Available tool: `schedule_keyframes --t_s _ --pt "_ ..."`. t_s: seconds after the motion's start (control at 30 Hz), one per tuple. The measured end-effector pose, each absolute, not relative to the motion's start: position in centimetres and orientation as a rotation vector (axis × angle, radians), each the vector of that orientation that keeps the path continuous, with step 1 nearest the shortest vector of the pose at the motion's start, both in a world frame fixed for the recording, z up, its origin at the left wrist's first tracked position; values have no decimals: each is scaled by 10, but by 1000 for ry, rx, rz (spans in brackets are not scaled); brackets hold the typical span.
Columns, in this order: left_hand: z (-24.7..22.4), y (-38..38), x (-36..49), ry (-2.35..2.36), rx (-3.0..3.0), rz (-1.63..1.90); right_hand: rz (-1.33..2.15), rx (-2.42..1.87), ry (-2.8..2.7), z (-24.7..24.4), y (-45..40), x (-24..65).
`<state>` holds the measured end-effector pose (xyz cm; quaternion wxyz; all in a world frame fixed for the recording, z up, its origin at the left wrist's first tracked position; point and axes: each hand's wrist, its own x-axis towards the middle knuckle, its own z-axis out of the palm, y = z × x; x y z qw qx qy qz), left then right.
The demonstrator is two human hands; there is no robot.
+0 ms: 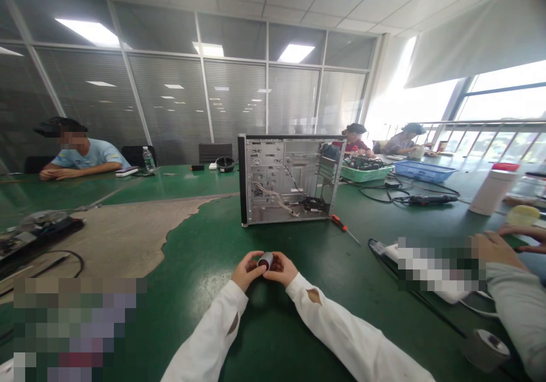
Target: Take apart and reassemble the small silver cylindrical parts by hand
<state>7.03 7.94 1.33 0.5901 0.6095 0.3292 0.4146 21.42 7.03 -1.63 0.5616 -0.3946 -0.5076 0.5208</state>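
Note:
Both my hands meet low in the middle of the view, above the green table [205, 245]. Between them is a small grey cylinder [265, 261] with a dark reddish open end. My left hand [247, 269] grips it from the left, and my right hand [281, 268] has its fingers around the right side. Beyond them an open computer case [294, 183] stands upright, with loose cables and a black fan inside. At its lower right corner lies a screwdriver [340, 223] with a red and black handle.
A white power strip [430, 271] and a co-worker's hands [503, 249] are at the right. Further back are a green basket [367, 173], a blue basket [422, 171] and a white bottle [495, 189]. Electronic parts [38, 231] lie at the left.

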Motion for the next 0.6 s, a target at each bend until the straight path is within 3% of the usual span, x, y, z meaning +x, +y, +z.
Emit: schedule_keyframes --t_s 0.6 --pt "6 80 77 923 1592 1137 1490 -883 -1058 -4 71 223"
